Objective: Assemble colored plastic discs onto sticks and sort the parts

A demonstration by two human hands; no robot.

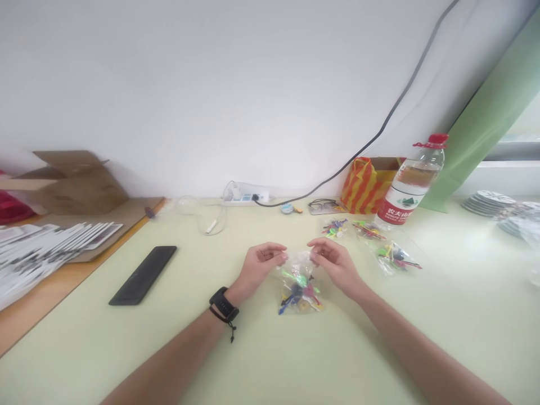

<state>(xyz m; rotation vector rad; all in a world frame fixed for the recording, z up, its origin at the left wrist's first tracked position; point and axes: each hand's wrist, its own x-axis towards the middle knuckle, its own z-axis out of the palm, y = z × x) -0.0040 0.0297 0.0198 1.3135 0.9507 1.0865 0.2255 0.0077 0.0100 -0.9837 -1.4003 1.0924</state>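
A clear bag (298, 286) of small coloured plastic pieces lies on the pale green surface (270, 360), at the centre just in front of the person. The left hand (261, 260) pinches its top edge at 10 o'clock and the right hand (333, 261) pinches it at 2 o'clock, with fingertips closed on the film.

In my judgement the work at the bag's mouth goes best with both pinches level and close to the edge. The bag's bottom should rest on the surface so the pieces sit low, away from the fingers.

More filled bags (394, 257) lie at 2 o'clock, with a water bottle (411, 183) behind them. A black phone (143, 275) lies at 9 o'clock.
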